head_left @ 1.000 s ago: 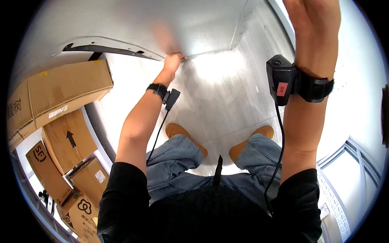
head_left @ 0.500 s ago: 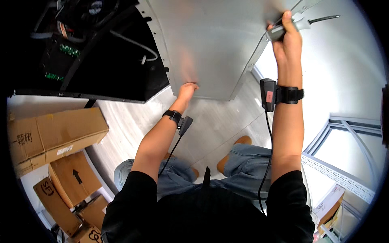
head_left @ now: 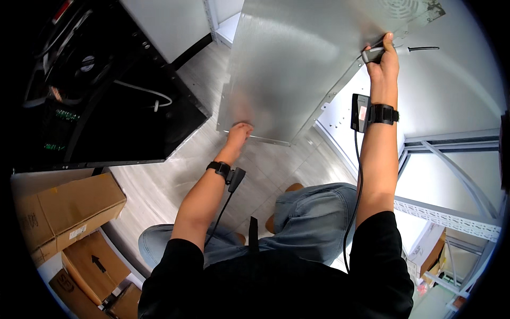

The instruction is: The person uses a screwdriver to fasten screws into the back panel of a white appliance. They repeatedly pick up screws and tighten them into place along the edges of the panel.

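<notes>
A large silver sheet-metal panel (head_left: 287,74) hangs between my two hands, apart from the black open cabinet (head_left: 175,125) on the left. My left hand (head_left: 237,139) is closed on the panel's lower left edge. Higher up, my right hand (head_left: 383,61) grips the panel's right edge and also keeps hold of a grey-handled screwdriver (head_left: 424,49), whose dark shaft points right. The fingers behind the panel are hidden. Inside the cabinet are a fan (head_left: 87,64), green circuit parts and a loose grey cable (head_left: 146,90).
Cardboard boxes (head_left: 79,212) are stacked at the lower left, beside the cabinet. A white metal shelf frame (head_left: 451,212) stands on the right, near my right arm. Small dark bits lie on a white surface (head_left: 340,119) beyond the panel's right edge. The floor (head_left: 265,165) is pale wood-look.
The panel has come away from the cabinet, opening a gap where floor and wall now show. Both hands still hold it, and my body and view have turned rightward.
</notes>
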A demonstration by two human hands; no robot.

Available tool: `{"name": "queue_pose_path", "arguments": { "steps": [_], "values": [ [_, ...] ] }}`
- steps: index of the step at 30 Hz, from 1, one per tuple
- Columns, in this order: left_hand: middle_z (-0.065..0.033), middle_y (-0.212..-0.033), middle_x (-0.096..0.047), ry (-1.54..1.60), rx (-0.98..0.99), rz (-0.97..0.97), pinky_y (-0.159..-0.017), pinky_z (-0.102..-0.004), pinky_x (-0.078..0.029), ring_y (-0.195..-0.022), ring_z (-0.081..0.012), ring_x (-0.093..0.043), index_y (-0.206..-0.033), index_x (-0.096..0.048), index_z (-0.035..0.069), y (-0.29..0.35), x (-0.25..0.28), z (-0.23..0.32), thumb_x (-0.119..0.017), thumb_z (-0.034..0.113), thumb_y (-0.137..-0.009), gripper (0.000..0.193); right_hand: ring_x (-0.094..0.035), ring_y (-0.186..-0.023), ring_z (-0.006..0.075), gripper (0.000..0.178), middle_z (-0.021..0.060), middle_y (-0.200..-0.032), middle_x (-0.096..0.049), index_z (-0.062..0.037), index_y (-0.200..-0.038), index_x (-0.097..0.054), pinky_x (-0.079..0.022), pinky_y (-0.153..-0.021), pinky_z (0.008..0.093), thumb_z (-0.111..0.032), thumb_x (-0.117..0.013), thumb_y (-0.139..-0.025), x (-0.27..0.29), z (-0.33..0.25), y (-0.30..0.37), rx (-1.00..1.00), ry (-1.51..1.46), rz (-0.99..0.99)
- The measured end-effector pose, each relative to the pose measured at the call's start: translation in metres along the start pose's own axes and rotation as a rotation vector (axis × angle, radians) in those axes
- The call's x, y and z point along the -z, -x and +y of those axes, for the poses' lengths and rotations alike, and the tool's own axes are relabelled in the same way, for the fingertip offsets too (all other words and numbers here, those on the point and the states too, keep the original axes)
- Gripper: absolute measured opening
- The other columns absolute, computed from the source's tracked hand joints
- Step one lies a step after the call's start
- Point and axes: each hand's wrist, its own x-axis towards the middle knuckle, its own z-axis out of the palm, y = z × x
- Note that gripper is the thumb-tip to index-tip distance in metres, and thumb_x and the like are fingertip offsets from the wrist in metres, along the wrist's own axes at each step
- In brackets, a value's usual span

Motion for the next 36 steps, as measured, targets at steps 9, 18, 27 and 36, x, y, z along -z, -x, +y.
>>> {"name": "queue_pose_path", "arguments": {
  "steps": [9,18,27,36],
  "values": [
    [-0.0068,-0.109,-0.059,0.328,0.120,-0.514,-0.092,-0.0348,-0.045,-0.108,-0.0223,-0.055,-0.100,-0.055,0.008,0.007,-0.092,0.055,-0.052,0.021,-0.094,0.014,-0.048,-0.092,0.0209,0.022,-0.0008,-0.107,-0.054,-0.0156,-0.101,-0.056,-0.044,-0.071,0.0369,-0.036,-0.054,-0.093,0.034,-0.015,-0.049,-0.010,-0.160,0.145],
    [-0.0126,-0.103,-0.056,1.093,-0.052,-0.276,-0.092,-0.0387,-0.050,-0.106,-0.0319,-0.056,-0.093,-0.051,-0.001,-0.056,-0.188,0.095,-0.046,0.011,-0.095,0.014,-0.048,-0.089,0.0179,0.023,-0.0015,-0.108,-0.054,-0.0149,-0.106,-0.054,-0.043,-0.074,0.0347,-0.034,-0.052,-0.094,0.050,-0.017,-0.055,-0.026,-0.264,0.223],
    [-0.0117,-0.097,-0.055,1.147,-0.085,-0.130,-0.088,-0.0384,-0.054,-0.091,-0.0333,-0.061,-0.094,-0.050,-0.004,-0.095,-0.184,0.120,-0.042,0.008,-0.095,0.014,-0.049,-0.096,0.0212,0.030,0.0029,-0.106,-0.056,-0.0114,-0.107,-0.054,-0.045,-0.078,0.0371,-0.036,-0.058,-0.090,0.086,0.001,-0.060,-0.023,-0.310,0.259],
    [-0.0107,-0.095,-0.053,0.868,-0.075,-0.048,-0.083,-0.0368,-0.056,-0.085,-0.0296,-0.061,-0.093,-0.052,-0.004,-0.159,-0.155,0.138,-0.043,0.008,-0.094,0.014,-0.050,-0.093,0.0227,0.033,0.0052,-0.109,-0.055,-0.0105,-0.109,-0.053,-0.047,-0.076,0.0387,-0.037,-0.057,-0.090,0.102,0.057,-0.061,0.022,-0.305,0.397]
  ]
}}
